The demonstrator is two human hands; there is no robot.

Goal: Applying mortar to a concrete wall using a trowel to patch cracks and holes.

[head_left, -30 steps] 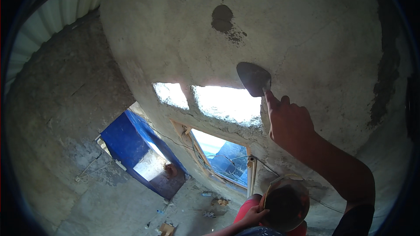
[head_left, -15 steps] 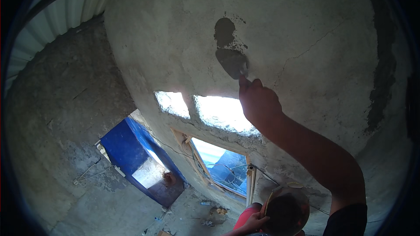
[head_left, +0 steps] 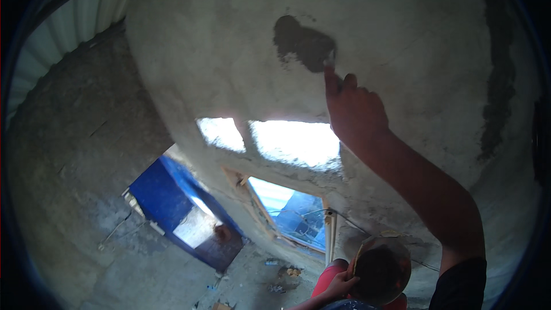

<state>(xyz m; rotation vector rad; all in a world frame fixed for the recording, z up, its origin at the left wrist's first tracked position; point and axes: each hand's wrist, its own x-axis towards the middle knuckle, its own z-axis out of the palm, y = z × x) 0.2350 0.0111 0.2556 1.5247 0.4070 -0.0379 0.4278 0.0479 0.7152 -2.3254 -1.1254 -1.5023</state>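
Note:
My right hand (head_left: 357, 106) reaches up to the grey plastered wall (head_left: 402, 17), its fingers closed around the handle of a trowel (head_left: 317, 51). The trowel's blade lies against the wall beside a dark wet patch of mortar (head_left: 286, 31); blade and mortar look nearly the same shade. Low in the view, my left hand (head_left: 341, 285) grips the rim of a round bowl (head_left: 404, 261). Dark mortar (head_left: 374, 272) sits inside the bowl.
Two bright openings (head_left: 295, 144) pierce the wall under my right arm. Below them is a wood-framed window (head_left: 293, 212) with loose wires. A blue door (head_left: 163, 192) stands at lower left, near floor debris (head_left: 293, 272). A long dark mortar strip (head_left: 498, 74) runs down the right.
My right hand and the trowel have moved up and slightly right along the wall. Mortar now covers the speckled gap below the first patch more fully. My left hand still holds the bowl.

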